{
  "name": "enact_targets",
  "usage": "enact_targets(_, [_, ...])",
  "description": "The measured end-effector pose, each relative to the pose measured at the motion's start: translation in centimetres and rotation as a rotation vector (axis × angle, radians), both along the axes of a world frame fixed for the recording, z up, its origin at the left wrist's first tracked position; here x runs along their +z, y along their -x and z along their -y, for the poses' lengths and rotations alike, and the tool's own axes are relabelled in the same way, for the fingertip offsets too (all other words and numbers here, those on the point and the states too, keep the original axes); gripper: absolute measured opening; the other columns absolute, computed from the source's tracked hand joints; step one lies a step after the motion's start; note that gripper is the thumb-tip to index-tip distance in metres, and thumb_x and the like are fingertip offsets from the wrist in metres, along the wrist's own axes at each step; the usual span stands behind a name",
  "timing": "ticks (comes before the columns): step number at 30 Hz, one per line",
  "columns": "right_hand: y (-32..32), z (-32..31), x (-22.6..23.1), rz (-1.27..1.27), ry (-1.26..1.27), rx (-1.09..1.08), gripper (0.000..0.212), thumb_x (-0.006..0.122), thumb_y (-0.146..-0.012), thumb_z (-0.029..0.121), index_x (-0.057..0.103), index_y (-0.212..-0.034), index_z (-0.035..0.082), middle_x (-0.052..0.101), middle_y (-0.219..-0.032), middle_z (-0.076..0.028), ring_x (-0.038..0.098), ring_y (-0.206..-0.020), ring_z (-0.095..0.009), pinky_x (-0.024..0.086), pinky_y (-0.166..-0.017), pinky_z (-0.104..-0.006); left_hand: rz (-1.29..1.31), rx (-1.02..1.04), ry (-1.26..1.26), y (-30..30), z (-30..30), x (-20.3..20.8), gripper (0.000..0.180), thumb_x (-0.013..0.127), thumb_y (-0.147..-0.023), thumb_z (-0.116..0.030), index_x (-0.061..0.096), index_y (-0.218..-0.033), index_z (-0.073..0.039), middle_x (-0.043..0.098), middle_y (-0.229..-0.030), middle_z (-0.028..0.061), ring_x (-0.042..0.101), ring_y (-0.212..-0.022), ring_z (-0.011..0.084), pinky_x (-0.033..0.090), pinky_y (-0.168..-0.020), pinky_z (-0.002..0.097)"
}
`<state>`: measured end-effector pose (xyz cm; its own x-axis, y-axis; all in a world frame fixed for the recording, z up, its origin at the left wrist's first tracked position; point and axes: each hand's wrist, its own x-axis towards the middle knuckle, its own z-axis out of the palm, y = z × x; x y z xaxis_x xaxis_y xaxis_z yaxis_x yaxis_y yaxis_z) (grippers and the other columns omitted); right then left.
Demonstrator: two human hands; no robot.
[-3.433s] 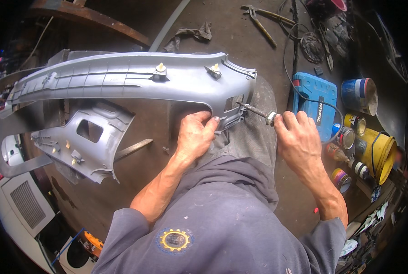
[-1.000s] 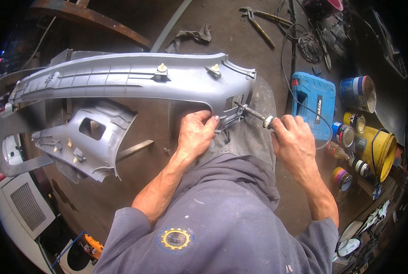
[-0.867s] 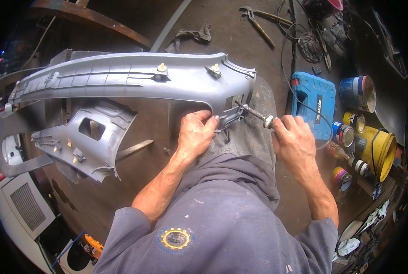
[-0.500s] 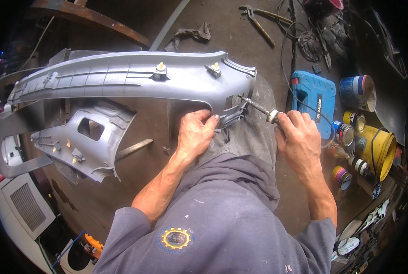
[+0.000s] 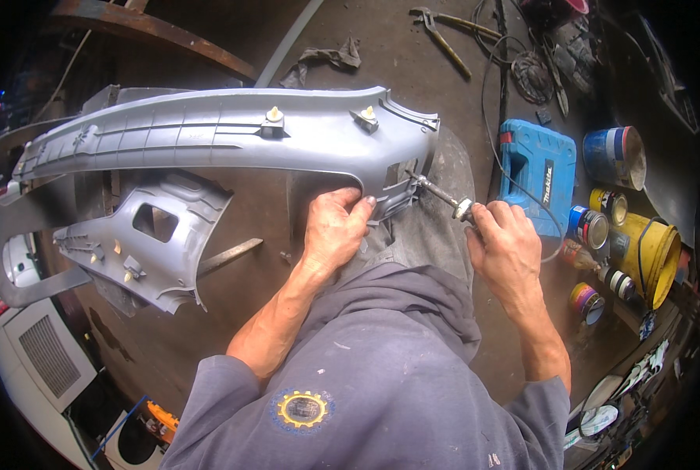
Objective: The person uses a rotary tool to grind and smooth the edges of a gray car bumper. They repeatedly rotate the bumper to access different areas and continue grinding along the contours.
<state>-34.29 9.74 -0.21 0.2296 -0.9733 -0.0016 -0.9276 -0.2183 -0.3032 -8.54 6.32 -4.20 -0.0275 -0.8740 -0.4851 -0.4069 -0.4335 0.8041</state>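
A long grey plastic trim panel [image 5: 311, 129] lies across my lap with its ribbed back facing up; two pale clips stand on it. My left hand [image 5: 336, 229] is closed on its lower edge, thumb on top, beside the curved cut-out. In my right hand [image 5: 509, 247] is a corded soldering iron [image 5: 442, 192], gripped by the handle, most of which the fingers hide. Its thin metal tip meets the panel by the small rectangular opening [image 5: 399, 172] at the right end. A second, shorter grey trim panel [image 5: 162, 243] with a window-like hole rests to the left.
At right stand a blue tool case [image 5: 538, 176], a large paint can [image 5: 614, 157], several smaller tins and a yellow bucket [image 5: 651, 258]. A black cable [image 5: 487, 102] loops past the case toward my right hand. Pliers [image 5: 444, 47] lie on the floor ahead.
My right hand has shifted slightly left, and the soldering iron's tip has moved left along the panel's end toward the rectangular opening. The left hand and panel have stayed almost still.
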Motion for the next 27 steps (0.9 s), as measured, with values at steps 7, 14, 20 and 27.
enact_targets(7, [4.4,-3.4,-0.9,0.522,-0.181,-0.439,0.033,0.076,-0.079,0.005,0.070,-0.111,0.002,0.072,-0.096,-0.010,0.069,-0.090,-0.025,0.053,-0.084,-0.0324,-0.055,0.030,0.004,-1.0,0.3,1.4,0.029,0.071,-0.093,-0.021,0.068,-0.079,0.004,0.062,-0.065,0.0038,0.063,-0.056,0.0093,0.043,-0.050,0.0265])
enact_targets(14, [16.3,-22.0,-19.2,1.265,0.318,-1.668,0.031,0.068,-0.097,0.026,0.065,-0.117,0.003,0.064,-0.098,-0.005,0.061,-0.081,-0.018,0.051,-0.067,-0.0329,0.005,0.059,0.075,-5.3,1.8,5.7,0.024,0.071,-0.093,-0.018,0.072,-0.088,0.006,0.066,-0.067,0.0047,0.060,-0.054,0.0092,0.045,-0.050,0.0257])
enact_targets(20, [17.6,-34.4,-33.2,1.370,0.194,-2.391,0.052,0.071,-0.095,0.037,0.054,-0.134,0.008,0.062,-0.121,-0.013,0.064,-0.100,-0.028,0.054,-0.079,-0.0471,-0.027,0.138,0.144,-6.2,2.6,4.8,0.026,0.072,-0.091,-0.017,0.074,-0.100,0.007,0.068,-0.071,0.0052,0.060,-0.054,0.0083,0.046,-0.049,0.0258])
enact_targets(27, [18.5,-30.1,-26.1,0.224,-0.588,-1.882,0.065,0.075,-0.088,0.047,0.060,-0.130,0.000,0.067,-0.123,-0.021,0.067,-0.110,-0.033,0.053,-0.086,-0.0500,0.030,0.170,0.123,-5.6,2.3,5.2,0.027,0.071,-0.091,-0.019,0.072,-0.095,0.008,0.069,-0.073,0.0065,0.061,-0.054,0.0096,0.048,-0.050,0.0271])
